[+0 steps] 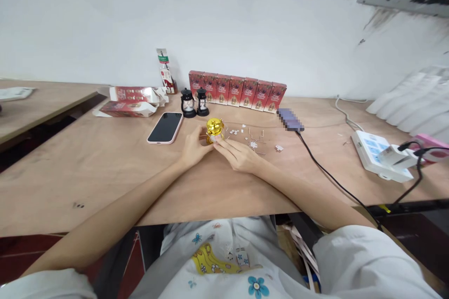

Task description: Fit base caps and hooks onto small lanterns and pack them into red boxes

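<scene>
A small gold lantern point(214, 126) with a clear body stands upright between my hands near the middle of the table. My left hand point(195, 148) is closed around its left side. The fingers of my right hand point(238, 154) lie together against its lower right side; whether they grip it or only touch it is hard to see. Just behind are two black lanterns point(188, 103). Right of the gold one, small white discs point(234, 132), thin bent wire pieces point(261, 136) and white cut-out bits point(278, 148) lie scattered.
Red boxes point(236, 91) stand in a row by the wall. A phone point(165, 127) and opened packaging point(131, 103) lie left, with a bottle point(167, 77) behind. To the right are a second phone point(289, 119) on a black cable point(326, 174) and a white power strip point(379, 154).
</scene>
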Available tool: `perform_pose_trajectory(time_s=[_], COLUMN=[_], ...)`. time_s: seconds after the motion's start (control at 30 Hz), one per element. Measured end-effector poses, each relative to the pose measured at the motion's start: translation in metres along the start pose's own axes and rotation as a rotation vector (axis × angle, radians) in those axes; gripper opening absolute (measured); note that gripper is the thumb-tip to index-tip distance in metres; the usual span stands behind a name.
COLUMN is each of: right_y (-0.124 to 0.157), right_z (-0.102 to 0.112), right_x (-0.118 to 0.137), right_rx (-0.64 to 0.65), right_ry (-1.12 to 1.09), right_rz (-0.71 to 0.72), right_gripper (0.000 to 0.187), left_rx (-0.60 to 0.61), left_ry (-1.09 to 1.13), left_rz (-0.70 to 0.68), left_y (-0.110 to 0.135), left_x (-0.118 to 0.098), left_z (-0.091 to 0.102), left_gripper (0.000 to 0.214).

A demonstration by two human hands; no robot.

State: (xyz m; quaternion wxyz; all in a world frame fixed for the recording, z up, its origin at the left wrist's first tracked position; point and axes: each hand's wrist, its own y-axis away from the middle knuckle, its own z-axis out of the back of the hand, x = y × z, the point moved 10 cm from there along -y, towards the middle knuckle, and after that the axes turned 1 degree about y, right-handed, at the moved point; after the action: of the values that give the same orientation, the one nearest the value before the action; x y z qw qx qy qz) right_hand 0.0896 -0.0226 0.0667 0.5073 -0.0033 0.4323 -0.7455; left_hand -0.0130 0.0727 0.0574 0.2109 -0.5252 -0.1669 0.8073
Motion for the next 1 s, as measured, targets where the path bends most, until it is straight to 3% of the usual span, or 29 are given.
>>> perform_pose_trajectory(time_s=[0.17,0.3,0.47,0.6,0.67,0.77,0.9,1.0], right_y=[0.0,0.003,0.01,0.014,0.012,0.007,0.003,0.002], right_z=[-0.017,-0.028,-0.022,-0.013,-0.007,0.001,0.005,0.014], right_x=[-0.009,-0.013,-0.028,-0.039,-0.038,-0.026,-0.006,0.009], right_rx=[0.143,0.245,0.151,0.094,0.066,0.024,-0.024,-0.096], right_ry=[-0.124,-0.137,-0.072,0.019,0.045,0.03,-0.101,-0.13], right_rz=[-0.129,-0.208,-0.315,-0.409,-0.404,-0.315,-0.17,-0.055], right_gripper=[0.049,0.053,0.048,0.042,0.039,0.035,0.034,0.034], left_rx=[-0.013,0.084,0.252,0.244,0.182,0.036,-0.08,-0.039], left_ry=[0.185,0.173,0.007,-0.277,-0.437,-0.73,-0.996,-1.104], left_rz=[0.122,0.108,0.033,-0.07,-0.18,-0.236,-0.096,0.04], left_y=[-0.003,-0.004,0.003,0.002,-0.008,-0.037,-0.066,-0.062], left_x=[0.024,0.025,0.018,0.001,-0.011,-0.008,0.035,0.074], left_z=[-0.001,-0.007,-0.021,-0.013,0.008,0.063,0.146,0.18], left_gripper=[0.057,0.059,0.065,0.063,0.061,0.059,0.057,0.065])
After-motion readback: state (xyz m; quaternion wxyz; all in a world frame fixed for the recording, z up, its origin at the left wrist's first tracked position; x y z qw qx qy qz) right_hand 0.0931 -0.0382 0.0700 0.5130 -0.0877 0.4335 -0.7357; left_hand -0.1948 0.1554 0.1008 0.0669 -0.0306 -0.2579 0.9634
